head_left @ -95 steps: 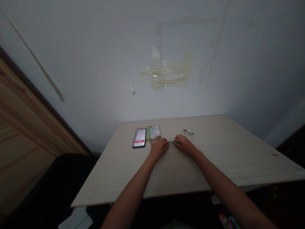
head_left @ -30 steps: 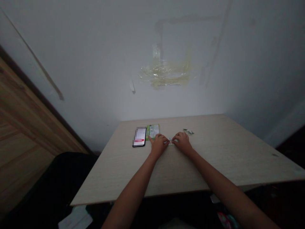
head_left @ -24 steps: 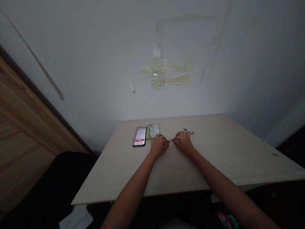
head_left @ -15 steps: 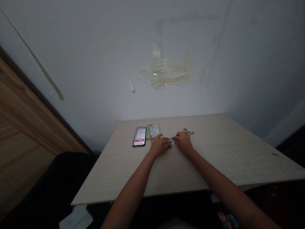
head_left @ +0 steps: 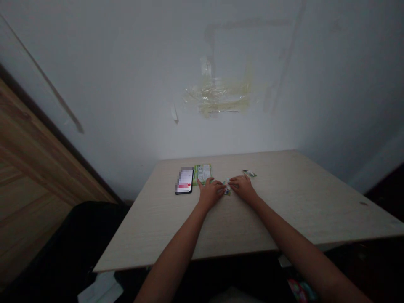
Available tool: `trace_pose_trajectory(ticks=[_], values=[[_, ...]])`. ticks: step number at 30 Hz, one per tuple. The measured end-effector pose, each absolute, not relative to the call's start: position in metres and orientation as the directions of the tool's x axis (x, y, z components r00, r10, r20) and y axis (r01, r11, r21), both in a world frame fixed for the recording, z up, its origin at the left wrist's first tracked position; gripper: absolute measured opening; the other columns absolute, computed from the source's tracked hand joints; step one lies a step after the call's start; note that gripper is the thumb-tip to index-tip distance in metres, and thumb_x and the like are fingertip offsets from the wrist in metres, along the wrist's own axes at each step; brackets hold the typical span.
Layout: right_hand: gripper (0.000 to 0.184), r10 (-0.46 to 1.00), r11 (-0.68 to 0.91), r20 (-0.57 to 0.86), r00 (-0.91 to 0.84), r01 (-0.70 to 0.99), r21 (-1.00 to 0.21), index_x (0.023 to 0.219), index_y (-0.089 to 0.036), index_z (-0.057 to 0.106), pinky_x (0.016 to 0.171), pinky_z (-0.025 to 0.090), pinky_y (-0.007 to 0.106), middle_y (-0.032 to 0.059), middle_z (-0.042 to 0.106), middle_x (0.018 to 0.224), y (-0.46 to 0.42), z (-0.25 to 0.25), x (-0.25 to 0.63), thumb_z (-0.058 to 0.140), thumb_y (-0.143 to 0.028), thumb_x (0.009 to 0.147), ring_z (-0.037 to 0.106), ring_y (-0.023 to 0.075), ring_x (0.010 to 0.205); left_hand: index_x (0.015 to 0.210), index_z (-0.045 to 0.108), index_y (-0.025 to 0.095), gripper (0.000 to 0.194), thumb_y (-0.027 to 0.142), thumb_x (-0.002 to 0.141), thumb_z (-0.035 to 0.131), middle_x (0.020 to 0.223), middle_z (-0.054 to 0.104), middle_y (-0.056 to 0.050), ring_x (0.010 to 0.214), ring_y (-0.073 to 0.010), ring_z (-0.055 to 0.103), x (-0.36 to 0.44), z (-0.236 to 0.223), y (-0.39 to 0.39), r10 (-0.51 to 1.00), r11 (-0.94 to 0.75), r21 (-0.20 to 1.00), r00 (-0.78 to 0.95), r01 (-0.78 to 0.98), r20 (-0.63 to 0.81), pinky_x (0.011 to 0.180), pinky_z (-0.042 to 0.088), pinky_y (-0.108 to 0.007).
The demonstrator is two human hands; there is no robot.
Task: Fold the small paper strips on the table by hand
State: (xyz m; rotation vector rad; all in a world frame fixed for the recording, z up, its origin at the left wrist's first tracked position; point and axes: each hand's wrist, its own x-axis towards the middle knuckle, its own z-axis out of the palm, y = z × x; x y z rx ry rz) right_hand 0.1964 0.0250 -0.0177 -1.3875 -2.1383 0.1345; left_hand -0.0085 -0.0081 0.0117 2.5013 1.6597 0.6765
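My left hand (head_left: 209, 193) pinches the left side of a small green-and-white printed piece of paper (head_left: 227, 187) on the table, its outer fingers spread. Fingertips of my right hand (head_left: 244, 187) are closed on the same paper's right side. The paper looks creased, and its edges are partly hidden under the fingers. Just behind my left hand lies a flat green-and-white printed packet or booklet (head_left: 203, 172). A small folded green-and-white piece (head_left: 249, 173) sits beyond my right hand.
A phone (head_left: 184, 181) with a lit screen lies left of the green packet. The pale wooden table (head_left: 151, 227) meets a wall (head_left: 132, 84) bearing old tape (head_left: 217, 99). A dark chair-like shape (head_left: 85, 223) stands at the left.
The small paper has been turned and shifted between my fingers, and more of its printed face now shows. Both hands stay in nearly the same place. The phone and packet have not moved.
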Motion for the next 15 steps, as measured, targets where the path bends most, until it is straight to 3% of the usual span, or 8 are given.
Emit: trace_pose_trajectory(ticks=[8, 15], values=[[0.021, 0.879, 0.393, 0.412, -0.239, 0.853, -0.343, 0.096, -0.027, 0.077, 0.107, 0.027, 0.045, 0.0054, 0.073, 0.11, 0.02, -0.008, 0.189, 0.057, -0.035, 0.093, 0.061, 0.0223, 0.108, 0.109, 0.071, 0.047, 0.023, 0.049, 0.092, 0.057, 0.122, 0.07, 0.003, 0.134, -0.031, 0.04, -0.009, 0.012, -0.008, 0.911, -0.392, 0.313, 0.318, 0.865, 0.262, 0.107, -0.003, -0.081], [0.021, 0.895, 0.315, 0.409, -0.178, 0.901, -0.298, 0.087, -0.024, 0.075, 0.105, 0.026, 0.043, 0.0049, 0.073, 0.1, 0.02, -0.002, 0.178, 0.059, -0.037, 0.09, 0.059, 0.0232, 0.104, 0.111, 0.07, 0.047, 0.024, 0.05, 0.092, 0.057, 0.127, 0.067, 0.004, 0.135, -0.0325, 0.038, -0.011, 0.017, -0.01, 0.916, -0.391, 0.3, 0.335, 0.87, 0.22, 0.106, -0.003, -0.082]])
